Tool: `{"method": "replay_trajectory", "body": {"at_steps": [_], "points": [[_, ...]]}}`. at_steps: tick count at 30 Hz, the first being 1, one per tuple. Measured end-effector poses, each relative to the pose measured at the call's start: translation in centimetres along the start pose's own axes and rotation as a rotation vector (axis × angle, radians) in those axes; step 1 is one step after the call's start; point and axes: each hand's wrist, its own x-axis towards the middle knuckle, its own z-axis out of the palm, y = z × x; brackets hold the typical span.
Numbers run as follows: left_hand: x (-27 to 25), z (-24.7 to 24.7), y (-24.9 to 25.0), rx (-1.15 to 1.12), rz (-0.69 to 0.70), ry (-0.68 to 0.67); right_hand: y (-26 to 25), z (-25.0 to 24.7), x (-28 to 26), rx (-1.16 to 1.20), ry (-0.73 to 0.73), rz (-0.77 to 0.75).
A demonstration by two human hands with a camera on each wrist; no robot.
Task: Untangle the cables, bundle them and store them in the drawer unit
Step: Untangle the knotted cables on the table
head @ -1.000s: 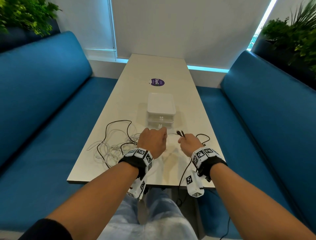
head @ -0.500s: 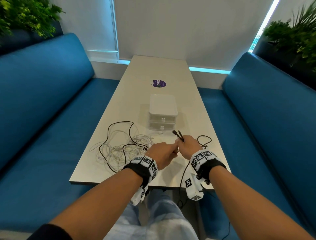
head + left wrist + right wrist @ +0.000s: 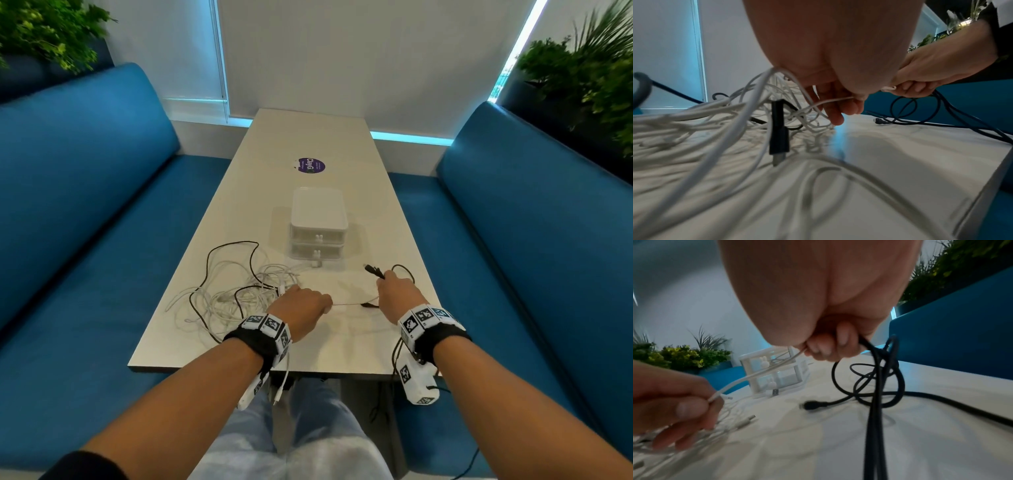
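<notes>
The left hand (image 3: 301,310) is curled over a thin white cable (image 3: 740,379), pinching it between thumb and forefinger, as the right wrist view shows plainly. The right hand (image 3: 394,291) is closed as well, gripping the other stretch of that same white cable together with a thicker black cable (image 3: 875,386), whose plugs stick out past the knuckles at about 11 o'clock in the head view. Between the two hands the white strand runs nearly taut, just above the pale worktop (image 3: 308,353).

At 9 o'clock from the left hand lies the loose heap of tangled white and black cables (image 3: 233,291), touching that hand's far side; a black plug (image 3: 778,129) hangs within it. The black cable loops on the worktop at 1 o'clock from the right hand and trails off the near edge. The small white two-drawer plastic unit (image 3: 318,222) stands at 12 o'clock, beyond both hands, drawers apparently closed (its knobs look like little rabbits).

This reads as the untangling step, early on: one white cable is being drawn out of the heap. Next, I judge, the left hand must feed the strand free without dragging the heap along, and the right must part white from black before any coiling.
</notes>
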Motion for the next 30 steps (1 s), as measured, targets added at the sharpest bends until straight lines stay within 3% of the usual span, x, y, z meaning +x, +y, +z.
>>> {"method": "replay_trajectory", "body": {"at_steps": [9, 13, 19, 22, 30], "points": [[0.4, -0.2, 1.6, 0.100, -0.018, -0.060, -4.4, 0.5, -1.5, 0.323, -0.160, -0.313], [0.2, -0.5, 1.4, 0.124, 0.004, -0.055, -5.4, 1.1, -1.3, 0.345, -0.200, -0.318], [-0.2, -0.2, -0.6, 0.089, -0.006, -0.011, -1.9, 0.7, -0.7, -0.013, -0.121, -0.204], [-0.3, -0.2, -0.4, 0.097, 0.006, -0.008, -0.7, 0.4, -0.6, 0.048, -0.095, -0.115], [0.7, -0.1, 0.9, 0.035, -0.014, 0.064, -4.4, 1.2, -1.5, 0.170, -0.170, -0.252]]}}
